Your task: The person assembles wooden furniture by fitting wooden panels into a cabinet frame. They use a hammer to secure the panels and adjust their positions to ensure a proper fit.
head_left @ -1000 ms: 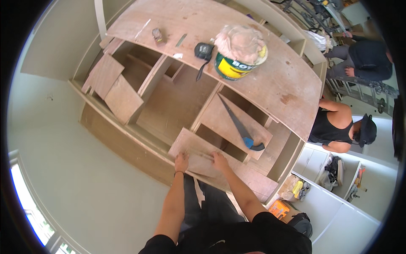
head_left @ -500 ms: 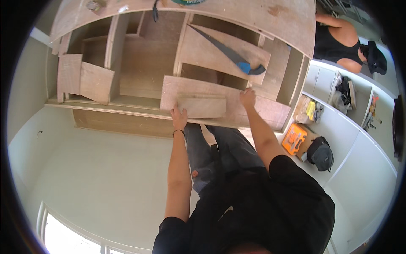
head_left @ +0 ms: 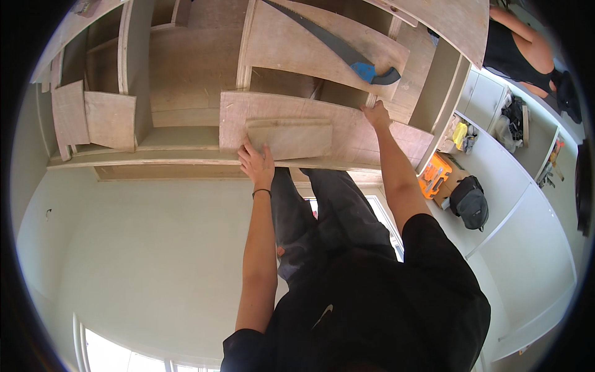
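Note:
A long pinkish plywood board (head_left: 372, 139) lies across the near part of an open wooden cabinet frame (head_left: 105, 159). On it rests a smaller pale wood piece (head_left: 291, 141), which looks like two strips overlapping. My left hand (head_left: 257, 166) is at the left end of the small piece, its fingers spread and touching the wood. Farther right, my right hand (head_left: 377, 116) is closed over the far edge of the long board. Beyond both hands, a handsaw (head_left: 338, 46) with a blue and black handle lies on another plywood panel (head_left: 279, 49).
Two small plywood offcuts (head_left: 110, 118) lean over the cabinet's left side. At right stand an orange tool case (head_left: 435, 177), a dark backpack (head_left: 470, 204) and white cabinets (head_left: 514, 167) holding assorted items. A person in a black top (head_left: 517, 53) is at the upper right.
My view has shifted, so the cabinet and saw sit higher in the picture. My left hand's fingers have spread at the small piece's end. My right hand stays on the long board's far edge.

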Tool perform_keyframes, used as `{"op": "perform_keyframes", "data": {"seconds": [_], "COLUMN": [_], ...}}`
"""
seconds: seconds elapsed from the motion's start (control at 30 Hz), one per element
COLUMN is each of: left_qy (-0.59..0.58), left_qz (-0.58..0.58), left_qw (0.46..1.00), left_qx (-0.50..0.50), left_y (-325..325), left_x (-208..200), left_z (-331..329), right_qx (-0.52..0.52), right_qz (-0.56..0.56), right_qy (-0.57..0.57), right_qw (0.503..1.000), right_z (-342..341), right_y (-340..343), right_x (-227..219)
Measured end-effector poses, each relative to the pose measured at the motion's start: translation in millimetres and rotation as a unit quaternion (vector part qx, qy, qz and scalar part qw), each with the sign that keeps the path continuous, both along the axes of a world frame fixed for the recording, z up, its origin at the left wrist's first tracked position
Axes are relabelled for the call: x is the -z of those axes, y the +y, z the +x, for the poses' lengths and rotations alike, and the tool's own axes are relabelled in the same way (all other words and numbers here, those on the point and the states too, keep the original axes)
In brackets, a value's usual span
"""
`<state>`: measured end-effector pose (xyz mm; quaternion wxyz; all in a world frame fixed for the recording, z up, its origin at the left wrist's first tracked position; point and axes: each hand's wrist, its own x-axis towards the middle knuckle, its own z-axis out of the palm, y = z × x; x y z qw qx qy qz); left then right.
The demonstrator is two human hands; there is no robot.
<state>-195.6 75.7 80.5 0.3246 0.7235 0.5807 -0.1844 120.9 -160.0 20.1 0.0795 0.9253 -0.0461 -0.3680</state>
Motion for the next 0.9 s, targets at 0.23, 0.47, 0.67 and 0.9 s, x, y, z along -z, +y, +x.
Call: {"op": "perform_keyframes", "data": {"seconds": [0.23, 0.47, 0.67, 0.9], "left_qy": [-0.020, -0.011, -0.004, -0.004], "left_qz": [0.015, 0.028, 0.044, 0.054], "left_qw": [1.000, 0.999, 0.999, 0.999], "left_qx": [0.011, 0.010, 0.018, 0.001], "left_y": [-2, -3, -6, -9], "left_x": [0, -1, 0, 3], "left_z": [-4, -1, -1, 1], "right_qx": [-0.081, -0.141, -0.123, -0.070], "right_qz": [-0.039, -0.016, 0.032, 0.091], "right_qy": [0.051, 0.026, 0.046, 0.086], "right_qw": [0.995, 0.990, 0.991, 0.990], "right_z": [14, 11, 20, 37], "right_y": [4, 2, -16, -36], "right_x": [-5, -3, 3, 9]}}
